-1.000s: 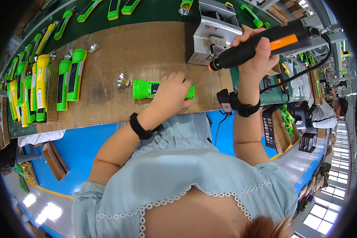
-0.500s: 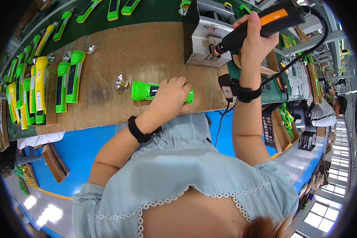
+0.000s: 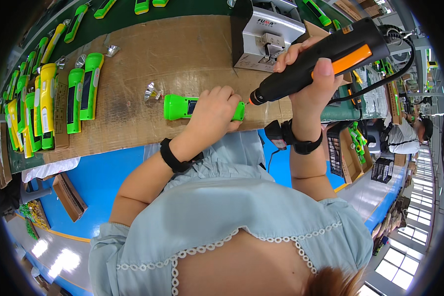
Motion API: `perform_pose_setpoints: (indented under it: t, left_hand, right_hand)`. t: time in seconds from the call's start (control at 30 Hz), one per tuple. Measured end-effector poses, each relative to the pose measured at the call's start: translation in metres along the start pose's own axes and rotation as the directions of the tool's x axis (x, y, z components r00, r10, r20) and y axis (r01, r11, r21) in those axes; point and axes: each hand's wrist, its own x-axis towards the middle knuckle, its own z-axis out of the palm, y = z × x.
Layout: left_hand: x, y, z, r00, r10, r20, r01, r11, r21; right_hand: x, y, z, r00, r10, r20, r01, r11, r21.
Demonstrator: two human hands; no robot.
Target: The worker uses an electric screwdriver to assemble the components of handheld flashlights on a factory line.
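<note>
A green flashlight (image 3: 175, 107) with a dark panel lies on the brown cardboard mat (image 3: 148, 54). My left hand (image 3: 213, 111) is closed over its handle and presses it to the mat. In my right hand (image 3: 314, 81) I grip a black and orange electric screwdriver (image 3: 301, 69), tilted down to the left. Its tip is at the right end of the flashlight; whether it touches cannot be made out. A silvery reflector (image 3: 151, 92) with wires lies just left of the flashlight's head.
Several green and yellow flashlights (image 3: 48, 98) stand packed at the left, with loose reflectors beside them. A metal screw-feeding machine (image 3: 267, 37) stands at the back right. The screwdriver's cable (image 3: 380, 89) loops at the right. Open boxes (image 3: 350, 163) stand below the table; a person (image 3: 404, 135) sits farther off.
My right hand has brought the screwdriver from the machine down and left to the flashlight's end. My left hand still holds the flashlight in nearly the same place.
</note>
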Motion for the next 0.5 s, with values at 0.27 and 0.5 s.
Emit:
perform_pose_setpoints:
  t: [0.27,0.5]
  left_hand:
    - [0.000,0.001,-0.003,1.000,0.012,0.002,-0.011,1.000,-0.028]
    - [0.005,-0.004,-0.006,0.996,-0.014,0.088,0.025,0.992,-0.125]
  right_hand:
    - [-0.011,0.019,0.002,0.999,0.031,0.033,-0.029,0.997,-0.072]
    - [-0.018,0.032,0.005,0.996,0.034,0.083,-0.029,0.998,-0.062]
